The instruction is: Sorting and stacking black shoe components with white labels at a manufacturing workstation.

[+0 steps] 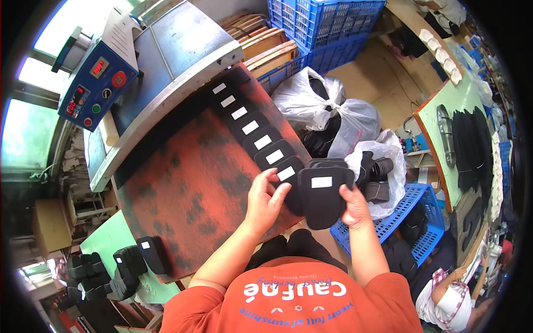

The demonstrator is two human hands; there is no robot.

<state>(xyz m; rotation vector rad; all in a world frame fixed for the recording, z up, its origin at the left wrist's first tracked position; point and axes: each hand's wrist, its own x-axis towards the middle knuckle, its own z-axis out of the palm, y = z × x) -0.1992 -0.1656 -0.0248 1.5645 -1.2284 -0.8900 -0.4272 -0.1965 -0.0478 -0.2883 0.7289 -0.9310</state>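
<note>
My right hand (356, 206) grips a small stack of black rounded pads (322, 198), thumb on the edge of the top one, which bears a white rectangular label. Beside it, my left hand (265, 201) has its thumb and fingers apart near the nearest pad of the row (291, 188); whether it touches that pad I cannot tell. Several such black pads, each with a white label, lie overlapping in a line along the right edge of the reddish-brown board (177, 200), running away from me toward the machine.
A blue control box (100, 77) and a metal-edged press (183, 44) stand at the far left. More black pads (154, 255) sit by the near-left corner. On the right are plastic bags (327, 108), a blue crate (419, 222), stacked blue baskets (325, 22), and another person (452, 302).
</note>
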